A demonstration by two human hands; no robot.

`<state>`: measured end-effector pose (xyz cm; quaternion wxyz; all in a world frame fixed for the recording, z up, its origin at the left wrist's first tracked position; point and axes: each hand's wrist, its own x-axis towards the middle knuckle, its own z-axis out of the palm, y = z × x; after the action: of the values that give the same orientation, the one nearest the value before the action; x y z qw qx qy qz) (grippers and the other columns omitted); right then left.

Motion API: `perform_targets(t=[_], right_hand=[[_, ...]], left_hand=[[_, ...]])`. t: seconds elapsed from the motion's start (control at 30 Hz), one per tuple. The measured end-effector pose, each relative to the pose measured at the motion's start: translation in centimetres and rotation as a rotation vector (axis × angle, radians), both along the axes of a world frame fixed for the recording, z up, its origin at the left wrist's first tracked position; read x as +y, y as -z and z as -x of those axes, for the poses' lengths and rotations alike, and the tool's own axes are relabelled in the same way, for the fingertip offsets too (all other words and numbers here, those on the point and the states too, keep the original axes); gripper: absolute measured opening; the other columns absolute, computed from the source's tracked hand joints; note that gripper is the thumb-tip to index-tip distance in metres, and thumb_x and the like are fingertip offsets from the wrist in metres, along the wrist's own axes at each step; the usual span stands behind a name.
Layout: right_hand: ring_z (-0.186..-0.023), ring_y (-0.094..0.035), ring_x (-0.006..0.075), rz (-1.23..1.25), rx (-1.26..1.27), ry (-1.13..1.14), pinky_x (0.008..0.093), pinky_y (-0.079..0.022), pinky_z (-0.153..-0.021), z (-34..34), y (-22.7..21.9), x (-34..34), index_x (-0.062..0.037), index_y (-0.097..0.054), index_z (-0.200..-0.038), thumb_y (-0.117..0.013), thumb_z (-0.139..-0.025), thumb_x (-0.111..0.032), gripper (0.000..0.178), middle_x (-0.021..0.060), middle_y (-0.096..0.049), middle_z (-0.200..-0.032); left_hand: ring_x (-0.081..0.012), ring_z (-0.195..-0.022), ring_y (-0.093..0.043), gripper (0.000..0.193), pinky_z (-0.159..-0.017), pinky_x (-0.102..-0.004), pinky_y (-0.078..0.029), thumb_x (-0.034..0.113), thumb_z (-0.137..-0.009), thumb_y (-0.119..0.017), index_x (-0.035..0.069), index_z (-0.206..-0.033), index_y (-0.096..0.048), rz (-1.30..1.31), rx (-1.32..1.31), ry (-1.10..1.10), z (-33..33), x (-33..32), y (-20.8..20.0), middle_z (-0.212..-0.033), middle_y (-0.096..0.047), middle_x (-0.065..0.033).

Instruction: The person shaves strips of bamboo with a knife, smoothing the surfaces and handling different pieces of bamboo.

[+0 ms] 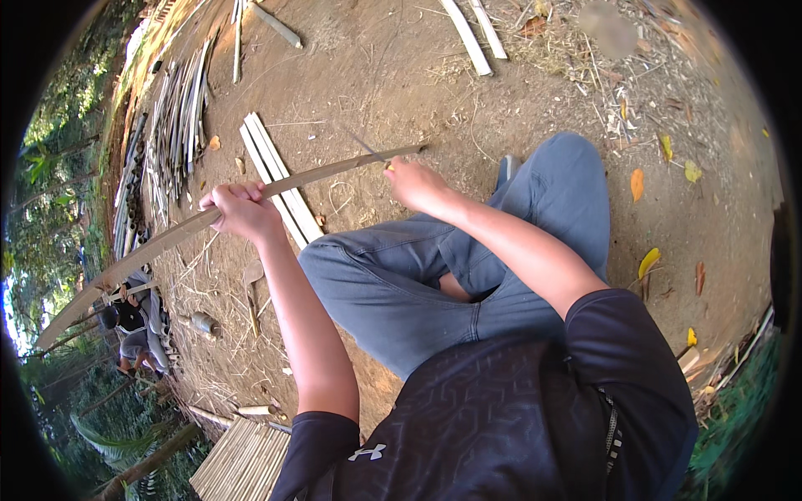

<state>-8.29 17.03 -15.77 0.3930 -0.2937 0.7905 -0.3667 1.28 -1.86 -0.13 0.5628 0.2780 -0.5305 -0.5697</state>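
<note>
A long split-bamboo strip [322,171] slants across in front of me, from the far left up to a tip above my right hand. My left hand [242,210] is closed around it near its middle. In my right hand [418,185] is a knife [366,145], its thin blade pointing up and left and crossing the strip near that tip. A bit of yellow shows at the knife's handle; my fingers hide the rest. Whether the blade's edge bites into the strip, I cannot tell. Under the strip, pale split slats [280,171] lie on the ground.
Stacks of thin poles [180,117] lie at the left. Beyond them a person [134,321] sits low. A metal-looking canister [203,324] and a slatted mat [238,463] are at the lower left. More pale slats [468,37] lie ahead; dry leaves [637,185] dot the dirt at right.
</note>
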Motion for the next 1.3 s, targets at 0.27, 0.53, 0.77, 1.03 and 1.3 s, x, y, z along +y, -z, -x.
perform_targets(t=[0.27,0.53,0.77,1.03,1.3], right_hand=[[-0.072,-0.069,0.0273,-0.011,-0.061,-0.008,0.0425,-0.056,-0.064,0.5,0.3,-0.5,0.0107,-0.049,-0.125,-0.041,-0.108,-0.025,0.041,0.0196,-0.068,-0.092],[-0.084,-0.069,0.037,0.003,-0.035,0.008,0.0487,-0.054,-0.075,0.8,-1.5,0.1,0.0082,-0.054,-0.116,-0.041,-0.108,-0.027,0.038,0.0235,-0.068,-0.091],[-0.09,-0.073,0.0347,-0.048,0.119,-0.043,0.042,-0.06,-0.07,0.4,-0.1,-0.5,0.0104,-0.056,-0.12,-0.042,-0.106,-0.02,0.036,0.0261,-0.07,-0.105],[-0.09,-0.072,0.0336,-0.105,0.025,-0.019,0.0436,-0.059,-0.07,1.1,1.5,0.9,0.0115,-0.052,-0.123,-0.04,-0.105,-0.015,0.034,0.0257,-0.07,-0.102],[-0.091,-0.072,0.0317,-0.192,-0.023,-0.038,0.0359,-0.059,-0.07,3.1,4.0,1.3,0.015,-0.056,-0.123,-0.044,-0.1,-0.008,0.034,0.0296,-0.068,-0.108]], left_hand=[[-0.0099,-0.04,-0.037,0.025,-0.037,-0.0296,-0.04,-0.006,-0.09,-0.042,0.015,-0.078,-0.035,-0.011,0.019,0.038,1.1,0.6,-0.3,-0.051,-0.034,0.0017],[-0.0095,-0.039,-0.036,0.024,-0.036,-0.0281,-0.039,-0.003,-0.092,-0.044,0.015,-0.078,-0.035,-0.012,0.001,0.143,1.0,0.0,-0.3,-0.051,-0.034,0.0013],[-0.0099,-0.038,-0.036,0.023,-0.035,-0.0289,-0.038,-0.004,-0.091,-0.043,0.015,-0.079,-0.037,0.013,0.016,0.166,0.2,0.0,0.2,-0.049,-0.033,0.0017],[-0.0106,-0.038,-0.035,0.023,-0.035,-0.029,-0.037,-0.005,-0.091,-0.043,0.015,-0.08,-0.036,0.015,0.03,0.218,1.3,1.6,-0.3,-0.05,-0.033,0.0007],[-0.0106,-0.038,-0.036,0.022,-0.035,-0.0294,-0.038,-0.004,-0.092,-0.045,0.014,-0.082,-0.036,0.026,0.022,0.194,1.9,0.7,-0.2,-0.05,-0.034,0.0004]])
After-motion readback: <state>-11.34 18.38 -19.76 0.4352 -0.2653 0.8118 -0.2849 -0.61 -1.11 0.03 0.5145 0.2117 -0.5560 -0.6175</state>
